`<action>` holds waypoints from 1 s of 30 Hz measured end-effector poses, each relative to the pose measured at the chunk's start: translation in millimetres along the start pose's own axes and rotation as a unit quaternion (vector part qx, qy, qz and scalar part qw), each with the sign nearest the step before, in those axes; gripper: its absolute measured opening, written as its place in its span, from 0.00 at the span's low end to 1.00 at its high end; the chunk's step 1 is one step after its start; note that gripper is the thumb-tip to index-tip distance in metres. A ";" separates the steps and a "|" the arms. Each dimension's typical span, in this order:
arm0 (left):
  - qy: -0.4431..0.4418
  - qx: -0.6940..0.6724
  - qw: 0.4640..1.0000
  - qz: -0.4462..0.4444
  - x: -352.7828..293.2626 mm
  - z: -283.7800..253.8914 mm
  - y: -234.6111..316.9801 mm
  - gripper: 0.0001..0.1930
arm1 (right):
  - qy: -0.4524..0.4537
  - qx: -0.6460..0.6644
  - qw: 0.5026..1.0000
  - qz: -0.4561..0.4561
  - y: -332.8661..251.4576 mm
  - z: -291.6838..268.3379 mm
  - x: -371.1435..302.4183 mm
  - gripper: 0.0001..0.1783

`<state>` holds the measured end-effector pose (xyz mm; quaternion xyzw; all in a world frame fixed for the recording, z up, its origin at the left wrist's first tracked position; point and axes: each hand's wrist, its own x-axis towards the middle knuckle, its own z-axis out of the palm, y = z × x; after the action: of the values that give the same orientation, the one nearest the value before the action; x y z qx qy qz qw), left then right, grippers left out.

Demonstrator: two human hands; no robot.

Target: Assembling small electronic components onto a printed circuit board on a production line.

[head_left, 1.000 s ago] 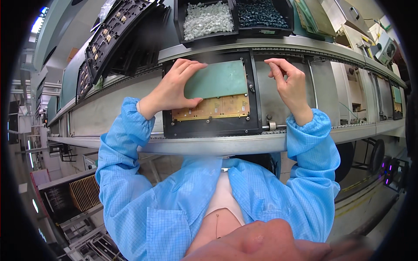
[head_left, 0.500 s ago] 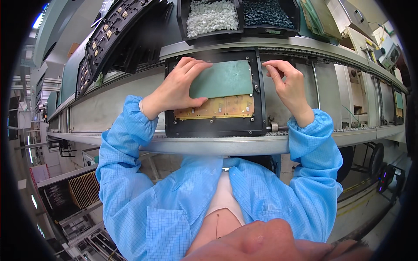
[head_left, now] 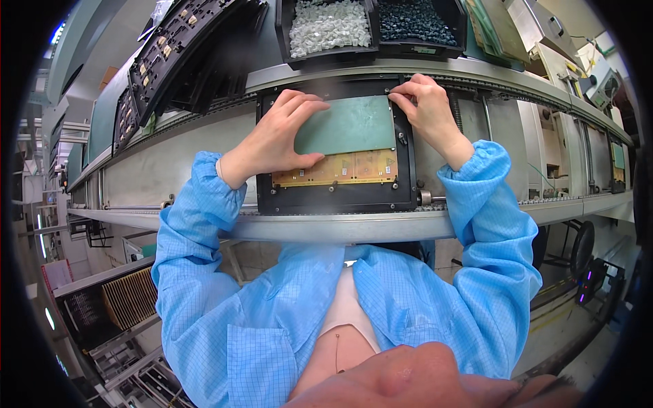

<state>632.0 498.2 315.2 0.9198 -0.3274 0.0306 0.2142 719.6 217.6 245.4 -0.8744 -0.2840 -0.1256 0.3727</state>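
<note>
A flat green board [head_left: 350, 126] lies over the upper part of a yellow-brown circuit board panel [head_left: 333, 168], both inside a black fixture frame [head_left: 299, 200]. My left hand [head_left: 275, 136] grips the green board by its left end, fingers at the upper edge and thumb at the lower. At the frame's upper right corner, my right hand [head_left: 428, 109] has thumb and forefinger drawn together beside a small metal peg. Its fingertips hide whatever is between them. Small pegs and screws run round the frame, one of them a fastener [head_left: 402, 138] on the right side.
The frame sits between the metal rails [head_left: 326, 229] of a conveyor. Beyond the far rail stand a black bin of whitish small parts [head_left: 330, 30] and one of dark blue parts [head_left: 416, 26]. Black trays [head_left: 160, 58] lean at far left; green sheets [head_left: 491, 30] stand at far right.
My right hand has moved left and away from me, from beside the frame to its upper right corner. My left hand and the green board hold their place.
</note>
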 end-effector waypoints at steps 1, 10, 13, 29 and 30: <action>0.003 -0.002 1.000 -0.002 0.2 0.2 -0.5 0.36 | 0.000 -0.001 1.000 0.001 1.7 0.5 1.3 0.06; 0.011 0.008 1.000 -0.003 -4.6 -1.1 -3.5 0.35 | -0.022 0.033 0.999 0.011 -2.7 2.1 8.5 0.07; 0.005 0.002 1.000 0.005 -2.8 1.7 -4.7 0.34 | -0.012 0.045 0.999 0.005 -1.4 -0.4 5.6 0.07; 0.052 -0.033 0.998 -0.007 -28.0 3.4 -10.0 0.37 | -0.189 -0.106 0.960 -0.179 -50.5 -33.5 3.1 0.44; 0.055 -0.006 0.998 -0.018 -32.5 1.8 -10.8 0.38 | -0.212 -0.116 0.957 -0.162 -53.1 -37.9 1.0 0.48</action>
<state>613.1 524.1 303.1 0.9212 -0.2984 0.0757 0.2379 688.8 220.5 302.8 -0.8607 -0.4774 -0.0286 0.1745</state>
